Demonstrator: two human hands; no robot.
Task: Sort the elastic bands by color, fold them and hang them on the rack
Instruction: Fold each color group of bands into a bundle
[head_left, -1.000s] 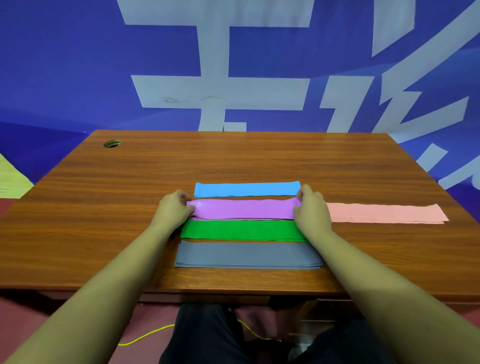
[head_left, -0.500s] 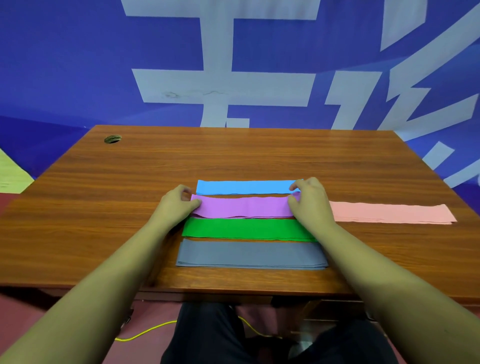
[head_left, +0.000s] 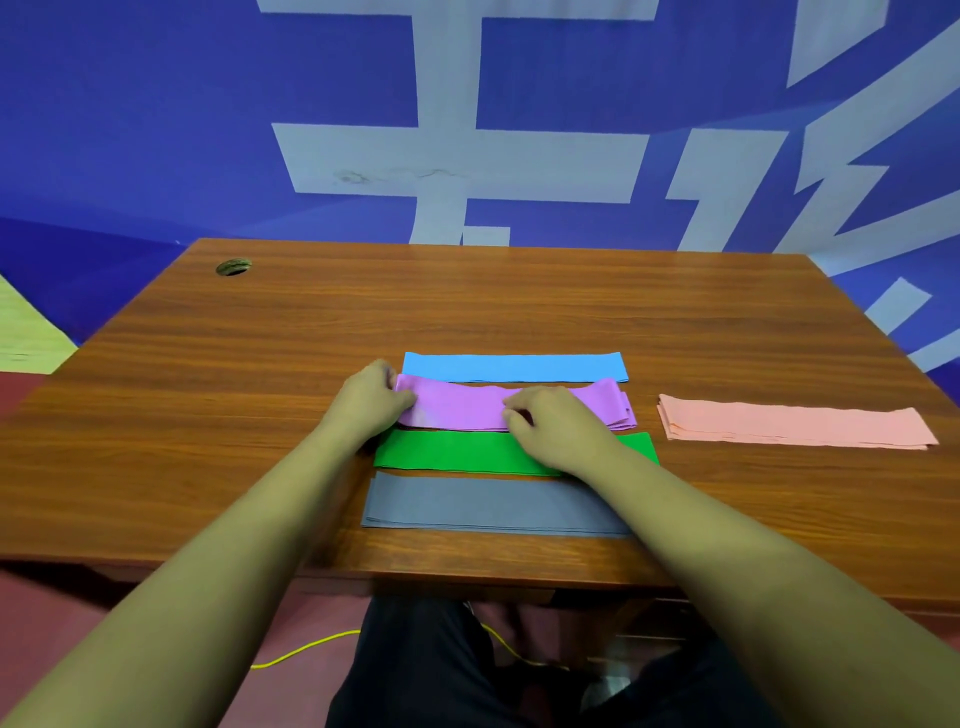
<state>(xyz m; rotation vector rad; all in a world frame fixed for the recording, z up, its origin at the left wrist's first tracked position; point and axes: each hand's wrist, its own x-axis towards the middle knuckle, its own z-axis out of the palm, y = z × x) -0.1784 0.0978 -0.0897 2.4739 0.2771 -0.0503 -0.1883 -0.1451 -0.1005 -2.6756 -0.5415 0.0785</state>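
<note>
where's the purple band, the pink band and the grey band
purple band (head_left: 460, 410): head view, on its left half, mid-width
pink band (head_left: 795, 427): head view, middle of its top face
grey band (head_left: 467, 501): head view, centre of its uncovered left part

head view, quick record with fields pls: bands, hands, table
table: brown wooden desk
row, far to near: blue band, purple band, green band, grey band
apart, to the right: pink band
left grip: left hand holds the purple band's left end
right grip: right hand, fingers curled on the purple band's middle; hold unclear
rack: not in view
</note>
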